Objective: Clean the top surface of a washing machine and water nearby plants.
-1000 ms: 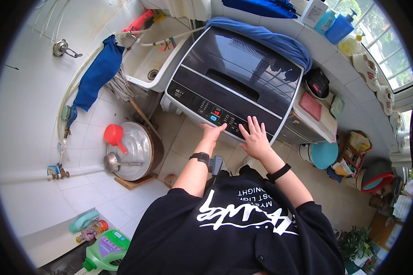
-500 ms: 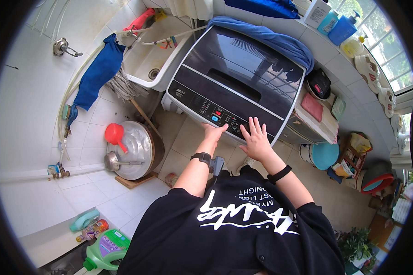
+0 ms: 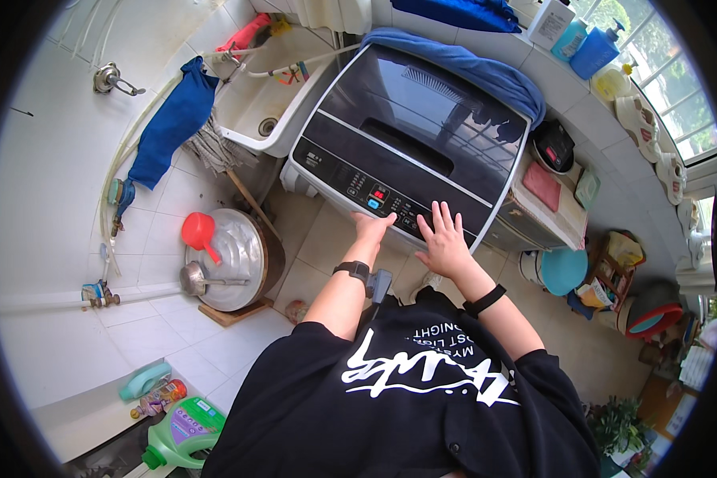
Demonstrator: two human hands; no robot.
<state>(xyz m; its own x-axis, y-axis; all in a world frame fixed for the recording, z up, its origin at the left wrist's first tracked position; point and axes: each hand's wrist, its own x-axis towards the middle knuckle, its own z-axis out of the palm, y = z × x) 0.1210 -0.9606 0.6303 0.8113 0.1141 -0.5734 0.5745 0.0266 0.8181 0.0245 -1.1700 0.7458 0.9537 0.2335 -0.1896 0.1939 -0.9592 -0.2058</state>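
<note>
Grey and black top-loading washing machine [image 3: 410, 143], seen from above, with its dark glass lid shut and a blue cloth [image 3: 470, 68] draped over its far edge. Left hand [image 3: 372, 227]: fingers reach onto the control panel [image 3: 374, 195] along the machine's near edge, fingertips close beside the lit red display and a blue button; whether a button is pressed cannot be told. The hand holds nothing, and a black watch sits on its wrist. Right hand [image 3: 444, 243]: laid flat on the near right part of the same panel, fingers spread wide, holding nothing; a black band circles its wrist. Both forearms rise from a black printed shirt at the lower edge.

To the machine's left, a white sink [image 3: 275, 103] with a blue towel [image 3: 167, 131] hanging beside it on the tiled wall. On the floor below stands a metal basin [image 3: 231, 255] carrying a red scoop [image 3: 199, 233] and a ladle [image 3: 195, 279]. A green detergent bottle [image 3: 185, 434] lies at lower left. Blue bottles [image 3: 593, 52] stand on the window ledge at upper right.
</note>
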